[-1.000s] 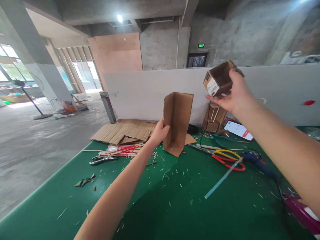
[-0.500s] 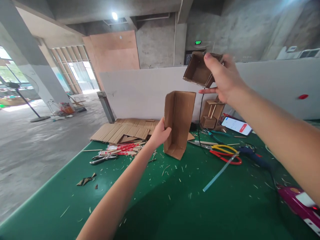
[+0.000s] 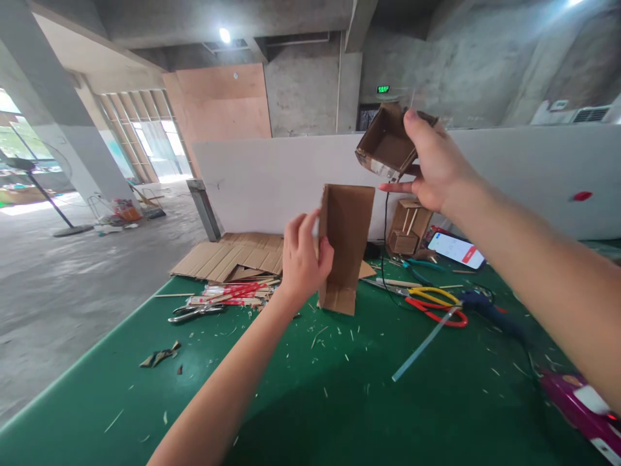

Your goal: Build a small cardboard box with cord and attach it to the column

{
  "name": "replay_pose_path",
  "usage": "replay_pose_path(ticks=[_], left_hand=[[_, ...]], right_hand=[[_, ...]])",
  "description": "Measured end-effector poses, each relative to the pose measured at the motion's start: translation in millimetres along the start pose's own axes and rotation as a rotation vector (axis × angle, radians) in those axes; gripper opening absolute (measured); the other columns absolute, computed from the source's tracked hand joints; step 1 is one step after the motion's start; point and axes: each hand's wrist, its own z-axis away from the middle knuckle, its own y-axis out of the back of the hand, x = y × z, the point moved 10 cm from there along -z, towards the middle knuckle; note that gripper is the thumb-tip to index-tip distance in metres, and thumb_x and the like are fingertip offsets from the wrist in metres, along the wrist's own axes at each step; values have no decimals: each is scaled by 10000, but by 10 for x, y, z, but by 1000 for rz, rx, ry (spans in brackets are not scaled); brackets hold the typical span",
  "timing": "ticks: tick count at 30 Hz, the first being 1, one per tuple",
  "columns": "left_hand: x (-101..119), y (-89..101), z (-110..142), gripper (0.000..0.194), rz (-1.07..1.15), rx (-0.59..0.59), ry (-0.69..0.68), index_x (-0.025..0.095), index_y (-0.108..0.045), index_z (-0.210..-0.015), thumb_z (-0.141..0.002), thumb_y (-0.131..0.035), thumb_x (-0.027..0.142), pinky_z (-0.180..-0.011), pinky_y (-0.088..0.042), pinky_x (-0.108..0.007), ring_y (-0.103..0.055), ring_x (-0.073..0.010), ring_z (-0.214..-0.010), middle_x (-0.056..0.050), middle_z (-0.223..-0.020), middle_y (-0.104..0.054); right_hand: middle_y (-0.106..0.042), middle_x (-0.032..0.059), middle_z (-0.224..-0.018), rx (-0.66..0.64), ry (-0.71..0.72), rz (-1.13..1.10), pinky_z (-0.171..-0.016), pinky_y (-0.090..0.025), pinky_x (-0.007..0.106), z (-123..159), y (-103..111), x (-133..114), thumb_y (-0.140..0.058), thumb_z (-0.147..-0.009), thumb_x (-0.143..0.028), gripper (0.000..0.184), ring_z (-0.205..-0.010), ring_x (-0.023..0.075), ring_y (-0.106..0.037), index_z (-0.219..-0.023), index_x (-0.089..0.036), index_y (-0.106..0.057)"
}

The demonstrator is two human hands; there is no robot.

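A tall open-fronted cardboard box stands upright on the green table. My left hand grips its left side panel, with the thumb near the front edge and the fingers along the outside. Above it, in the air, is a small open cardboard box, tilted so that its hollow inside faces me. My right hand holds this small box from its right side, thumb on the rim and one finger stretched out below. The two boxes are apart.
Scissors, a blue glue gun with a clear stick, and a phone lie to the right. A cardboard model stands behind. Pliers, wooden sticks and cardboard sheets lie left. A purple device is at lower right.
My left hand has shifted its grip on the tall box, its fingers now raised along the outer side. The tall box has turned slightly. The small box has tilted a little in my right hand.
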Motion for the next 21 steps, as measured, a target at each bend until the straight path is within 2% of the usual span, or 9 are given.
replay_pose_path(ticks=[2, 3, 6, 8, 12, 16, 19, 21], left_hand=[[188, 73, -27, 531, -66, 12, -91, 204, -384, -1317, -816, -541, 120, -804, -530, -359, -563, -204, -987, -113, -1117, -518], [221, 77, -38, 510, -69, -5, -84, 199, -390, -1304, -822, -540, 124, -752, -535, -325, -576, -178, -910, -102, -1082, -532], [134, 45, -57, 501, -21, -67, 56, 197, -357, -1307, -838, -516, 124, -620, -520, -252, -565, -114, -726, -72, -1028, -549], [42, 34, -53, 528, 2, -86, 126, 208, -319, -1328, -843, -510, 125, -582, -510, -230, -548, -96, -674, -54, -1003, -550], [13, 87, -57, 562, -68, -83, 72, 253, -269, -1378, -880, -511, 156, -596, -519, -237, -566, -104, -727, -75, -1089, -516], [157, 188, -76, 478, -197, -36, -35, 283, -386, -1333, -889, -513, 157, -693, -541, -292, -552, -131, -831, -91, -1148, -414], [227, 208, -111, 377, -276, -44, -7, 234, -496, -1248, -876, -522, 180, -741, -543, -348, -536, -174, -885, -103, -1111, -405], [226, 184, -133, 346, -280, -85, 49, 201, -514, -1227, -881, -516, 206, -763, -542, -379, -538, -189, -894, -118, -1113, -420]], right_hand=[[-500, 46, -1280, 5, -58, -63, -741, -571, 468, 51, -36, 33, -579, -779, -619, 501, -1020, 203, -562, -1125, -289, -430], [-497, 43, -1278, 9, -72, -87, -743, -572, 452, 78, -52, 40, -601, -765, -612, 495, -1035, 208, -560, -1104, -288, -442], [-518, 50, -1235, 12, -62, -105, -667, -589, 418, 137, -84, 20, -634, -722, -635, 504, -1023, 235, -574, -1043, -286, -463], [-525, 45, -1222, -6, -38, -105, -605, -598, 394, 161, -104, -19, -639, -706, -653, 507, -1022, 248, -582, -1023, -296, -469], [-541, 39, -1175, -73, 22, -97, -555, -601, 339, 215, -159, -134, -632, -704, -672, 507, -994, 237, -602, -1018, -302, -487], [-569, 19, -1045, -105, 28, -69, -506, -588, 320, 282, -213, -167, -622, -716, -670, 492, -848, 199, -624, -1023, -304, -505], [-570, 12, -985, -121, 38, -79, -483, -577, 307, 310, -244, -174, -615, -723, -678, 480, -798, 184, -615, -1006, -302, -518], [-571, 11, -972, -126, 37, -91, -487, -576, 299, 311, -250, -166, -613, -721, -687, 494, -788, 176, -611, -1010, -297, -522]])
